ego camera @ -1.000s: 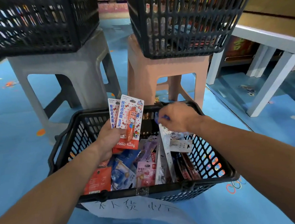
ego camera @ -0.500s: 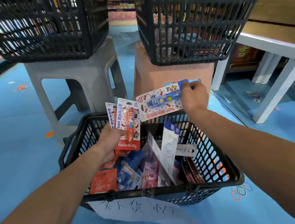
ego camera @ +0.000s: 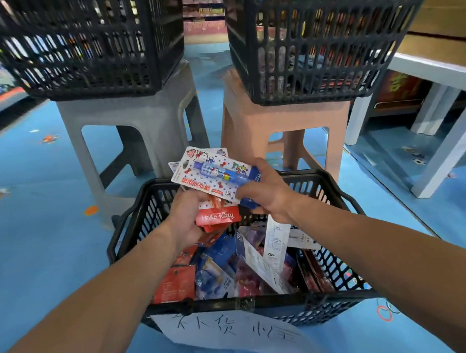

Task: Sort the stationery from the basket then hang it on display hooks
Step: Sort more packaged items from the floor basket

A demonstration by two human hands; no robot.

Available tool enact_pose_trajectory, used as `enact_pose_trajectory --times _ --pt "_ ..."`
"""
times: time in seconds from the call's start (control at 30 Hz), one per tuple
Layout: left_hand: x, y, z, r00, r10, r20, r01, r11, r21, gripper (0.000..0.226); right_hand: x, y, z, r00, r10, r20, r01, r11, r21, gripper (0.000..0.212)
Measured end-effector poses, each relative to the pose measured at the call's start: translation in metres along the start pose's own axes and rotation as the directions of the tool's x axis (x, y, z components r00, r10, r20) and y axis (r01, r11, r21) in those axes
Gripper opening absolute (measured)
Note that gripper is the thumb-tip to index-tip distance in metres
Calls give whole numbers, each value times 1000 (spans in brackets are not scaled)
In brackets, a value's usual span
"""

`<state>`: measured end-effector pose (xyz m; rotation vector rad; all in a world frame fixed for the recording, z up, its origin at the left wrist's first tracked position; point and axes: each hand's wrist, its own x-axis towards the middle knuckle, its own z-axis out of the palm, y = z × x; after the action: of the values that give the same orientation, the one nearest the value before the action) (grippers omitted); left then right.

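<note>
Where the two hands meet: centre of frame, just above the far rim of the basket (ego camera: 122, 232).
Right hand (ego camera: 265, 193): fingers curled, pinching the lower right end of the blue-pen card (ego camera: 211, 173). The card lies slantwise, with its hang-hole end toward the upper left.
Left hand (ego camera: 186, 219): wrapped round a small stack of carded pens, with the red Hello Kitty card (ego camera: 217, 215) in front.
Change: a second ago the right hand is down among the packs. Half a second ago it holds the blue-pen card up and apart, right of the stack. Now the card lies across the top of the stack, touching it.
Handover: cannot tell whether the left thumb has taken the card yet.
Meaning: judged to be sorting, gathering like cards into one bunch. No hanging has begun and no hooks are in view.
Basket contents: loose packs (ego camera: 216, 268), red, blue and white, are still heaped inside, so much is left to sort.
Sign: paper sign (ego camera: 229, 333) hangs on the near wall, lower centre.
Beyond: grey stool (ego camera: 132, 115) and pink stool (ego camera: 286, 118), each bearing a black basket, across the top of the frame.
</note>
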<state>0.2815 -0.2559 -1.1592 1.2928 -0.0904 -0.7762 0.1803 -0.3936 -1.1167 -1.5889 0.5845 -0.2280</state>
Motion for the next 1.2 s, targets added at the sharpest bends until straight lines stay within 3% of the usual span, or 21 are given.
enact_pose_trajectory --times 0.13,0.2,0.4,0.53,0.63,0.87,1.03,1.2 --pt "2 0 -7 997 3 -74 -2 1000 12 37 7 3 -3 994 -109 -9 98 923 -371 54" --pt "3 0 -8 997 26 -73 -25 1000 7 34 4 3 -2 994 -109 26 110 895 -432 51" --pt "-2 -3 1 995 100 1 -100 995 29 33 11 16 16 990 -88 106 109 971 -215 82" --pt "-4 -4 1 993 115 2 -115 993 40 36 17 18 21 996 -83 35 81 996 31 63" --pt "-7 -2 -3 996 82 30 -84 995 55 38 20 16 19 999 -49 -2 49 985 164 60" --pt "-7 -3 -7 986 7 166 -13 999 36 47 18 17 27 995 -76 65 61 976 211 42" --pt "1 -13 1 993 56 104 -54 998 -29 61 15 16 45 982 -154 106 124 960 252 34" --pt "7 -13 0 990 78 116 -65 992 -112 70 14 8 43 984 -105 147 51 941 334 12"
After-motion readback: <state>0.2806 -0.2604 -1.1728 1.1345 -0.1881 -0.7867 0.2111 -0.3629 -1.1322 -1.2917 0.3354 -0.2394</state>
